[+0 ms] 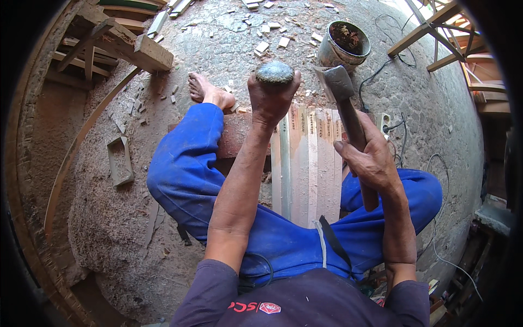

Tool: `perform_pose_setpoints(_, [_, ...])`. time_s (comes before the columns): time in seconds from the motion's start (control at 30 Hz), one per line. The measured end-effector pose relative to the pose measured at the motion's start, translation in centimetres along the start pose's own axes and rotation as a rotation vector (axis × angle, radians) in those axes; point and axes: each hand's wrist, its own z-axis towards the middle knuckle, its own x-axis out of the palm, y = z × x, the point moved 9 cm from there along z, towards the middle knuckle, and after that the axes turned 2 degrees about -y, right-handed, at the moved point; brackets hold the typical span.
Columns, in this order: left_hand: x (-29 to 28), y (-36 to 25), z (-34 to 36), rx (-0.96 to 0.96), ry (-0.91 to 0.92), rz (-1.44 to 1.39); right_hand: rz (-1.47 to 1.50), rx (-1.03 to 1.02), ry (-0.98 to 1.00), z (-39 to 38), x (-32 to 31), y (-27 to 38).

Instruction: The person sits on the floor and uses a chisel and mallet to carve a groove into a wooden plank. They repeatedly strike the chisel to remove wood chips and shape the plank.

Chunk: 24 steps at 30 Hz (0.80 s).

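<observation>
The left hand [269,101] is raised in front of the body, and its fingers are folded into a fist. On top of the fist there is a round piece [274,72] with a grey, shiny face; how the fingers close under it, I cannot tell. The right hand [373,158] has its fingers wrapped around the wooden handle of a tool [348,111], with the thumb along the side. The grey metal head of this tool points away from the person and stands near the bucket [340,52] in the view; the handle end comes out below the hand.

Between the legs in blue trousers [185,158] lie several long wood strips [308,169], side by side — pale and pinkish, one darker, with dark marks near the far ends. A reddish block [231,141] shows to their left. To the right is a power strip [385,122] with a plug in it. Wood chips [262,47] are scattered on the floor [436,120], and a small frame [120,161] lies at the left.
</observation>
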Motion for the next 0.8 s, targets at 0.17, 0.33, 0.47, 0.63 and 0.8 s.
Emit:
perform_pose_setpoints(0.17, [1.2, 3.1, -0.9, -0.182, 0.126, -0.207, -0.035, -0.019, 0.016, 0.2, 0.5, -0.1])
perform_pose_setpoints(0.33, [1.3, 0.0, -0.1, -0.242, 0.177, -0.37, -0.147, -0.078, 0.01, 0.6, 0.9, 0.5])
perform_pose_setpoints(0.47, [0.1, 1.0, -0.8, 0.061, 0.109, 0.123, -0.152, -0.177, -0.002, 0.4, 1.1, 1.5])
perform_pose_setpoints(0.63, [0.5, 0.4, 0.2, -0.163, 0.124, -0.232, -0.212, -0.223, -0.023, 0.7, 0.8, 2.3])
perform_pose_setpoints(0.8, [1.8, 1.8, -1.0, -0.409, 0.051, -0.594, -0.264, -0.248, 0.009, 1.7, 1.0, 5.2])
